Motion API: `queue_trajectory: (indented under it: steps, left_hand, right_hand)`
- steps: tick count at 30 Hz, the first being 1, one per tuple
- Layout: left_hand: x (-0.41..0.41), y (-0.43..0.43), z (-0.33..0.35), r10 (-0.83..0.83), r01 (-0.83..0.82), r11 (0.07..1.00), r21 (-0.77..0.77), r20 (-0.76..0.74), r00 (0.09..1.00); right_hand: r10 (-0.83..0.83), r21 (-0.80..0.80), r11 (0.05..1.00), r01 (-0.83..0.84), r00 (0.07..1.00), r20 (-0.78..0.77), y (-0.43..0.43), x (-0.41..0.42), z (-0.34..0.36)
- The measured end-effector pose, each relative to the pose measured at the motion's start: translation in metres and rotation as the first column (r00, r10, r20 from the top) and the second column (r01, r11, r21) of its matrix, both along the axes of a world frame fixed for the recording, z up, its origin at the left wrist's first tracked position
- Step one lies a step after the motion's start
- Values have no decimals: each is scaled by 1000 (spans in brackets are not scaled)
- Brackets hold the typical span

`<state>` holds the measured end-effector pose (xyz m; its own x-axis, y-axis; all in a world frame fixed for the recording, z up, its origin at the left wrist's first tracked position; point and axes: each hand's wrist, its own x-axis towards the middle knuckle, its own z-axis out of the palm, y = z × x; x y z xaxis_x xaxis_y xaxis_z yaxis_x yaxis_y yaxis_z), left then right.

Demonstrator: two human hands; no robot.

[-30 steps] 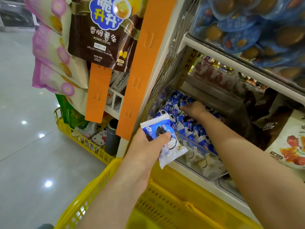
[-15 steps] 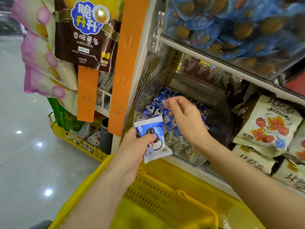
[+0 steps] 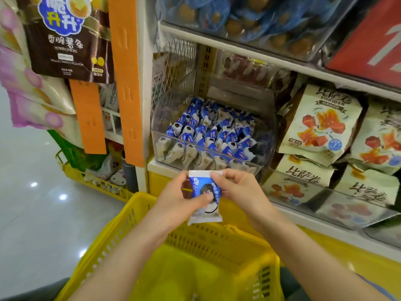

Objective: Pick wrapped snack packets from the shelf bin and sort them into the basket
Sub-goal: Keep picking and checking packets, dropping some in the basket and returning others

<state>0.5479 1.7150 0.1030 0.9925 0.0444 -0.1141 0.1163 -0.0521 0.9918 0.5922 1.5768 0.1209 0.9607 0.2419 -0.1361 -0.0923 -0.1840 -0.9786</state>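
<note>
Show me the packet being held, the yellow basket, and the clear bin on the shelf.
packet (image 3: 204, 187): head view, on its blue upper front.
basket (image 3: 217, 237): head view, on its slotted far wall.
bin (image 3: 195, 155): head view, on its clear front wall.

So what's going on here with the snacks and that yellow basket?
A person is picking snacks in a shop. Both hands hold one blue-and-white packet: the left hand grips it with the thumb across its front, and the right hand pinches its top corner. The packet is above the basket, not yet dropped in. The clear bin on the shelf behind is full of similar packets.
</note>
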Motion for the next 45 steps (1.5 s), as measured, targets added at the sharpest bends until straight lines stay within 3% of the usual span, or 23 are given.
queue_trajectory:
  steps: [5,9,12,14,17,20,22,24,26,28,32,35,37,39,40,43,45]
  left_hand:
    - [-1,-10,-2,130,-128,987,-99,10,991]
    - [-1,-11,-4,196,-192,977,-90,38,980]
    - [0,-13,-5,174,-173,976,-133,-11,985]
    - [0,-13,-6,150,-156,972,-174,-48,988]
    - [-1,-11,-7,75,-86,979,-184,-64,995]
    - [-1,-9,-9,17,-33,986,-164,-95,995]
    - [0,-8,-8,88,-103,976,-192,-81,993]
    - [2,-3,-8,200,-204,954,-220,-40,979]
    - [4,3,-9,269,-265,944,-199,-5,963]
    - [5,6,-10,276,-269,950,-160,26,961]
    - [5,6,-10,242,-238,970,-47,122,962]
    - [4,3,-7,255,-237,959,-156,115,960]
    - [2,1,-4,262,-238,954,-181,120,958]
    - [1,1,-4,259,-256,966,-41,215,942]
    - [1,3,-5,232,-259,963,70,269,935]
    - [-3,3,-7,75,-217,910,353,374,924]
    - [-4,1,-9,14,-190,882,431,379,925]
  right_hand:
    - [32,-10,999,-31,995,90,-5,-3,-3]
    - [109,-205,978,-48,948,299,-7,-9,-5]
    - [220,-425,903,66,779,587,-11,-13,-4]
    - [288,-498,858,129,681,673,-13,-15,-4]
    - [146,-389,911,139,773,618,-12,-16,-5]
    - [-120,-99,982,164,930,347,-12,-13,-4]
    - [-183,50,983,177,972,150,-13,-9,-3]
    - [-135,51,990,133,990,33,-13,-8,-4]
    - [-4,-141,990,8,1000,30,-12,-12,-8]
    - [104,-210,973,-94,994,39,-7,-18,-11]
    - [94,-206,976,-66,987,131,-4,-20,-16]
    - [68,-6,998,-68,997,-34,-4,-17,-12]
    - [100,-81,991,-103,994,-38,-3,-18,-14]
    - [126,-287,954,-89,986,113,-2,-19,-18]
    - [138,-316,946,-74,973,184,-1,-20,-17]
    - [142,-227,971,-80,951,274,1,-22,-13]
    - [121,-219,975,-46,932,341,-1,-21,-12]
